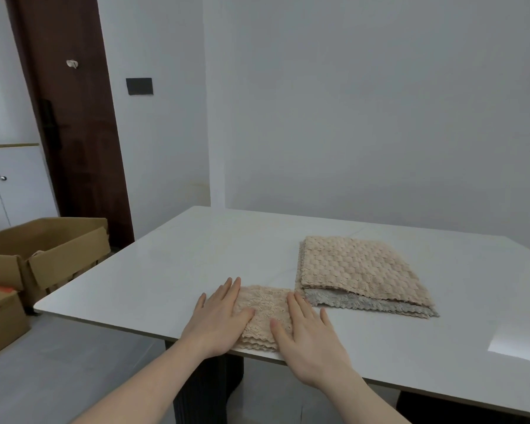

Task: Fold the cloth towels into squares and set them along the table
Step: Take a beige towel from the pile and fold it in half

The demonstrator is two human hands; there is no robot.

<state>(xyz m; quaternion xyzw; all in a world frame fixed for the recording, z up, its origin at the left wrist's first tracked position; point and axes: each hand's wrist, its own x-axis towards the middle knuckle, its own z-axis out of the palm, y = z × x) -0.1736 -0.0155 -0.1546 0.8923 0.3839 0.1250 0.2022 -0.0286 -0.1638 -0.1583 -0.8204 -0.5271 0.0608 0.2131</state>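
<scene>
Head view: left hand (218,319) and right hand (311,338), fingers straight, pressed flat on folded beige towel (265,313) at near desk (153,270) edge; unfolded towel stack (358,273) just beside, right.

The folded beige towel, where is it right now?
Head view: the folded beige towel lies at the table's near edge, between both hands, left of the towel stack.

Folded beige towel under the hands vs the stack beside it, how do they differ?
The folded beige towel is a small square at the table's near edge, both hands pressing flat on it; the stack is larger, untouched, farther back. The folded towel is all beige; the stack shows a grey towel under a beige one. Both share the scalloped, textured weave.
</scene>
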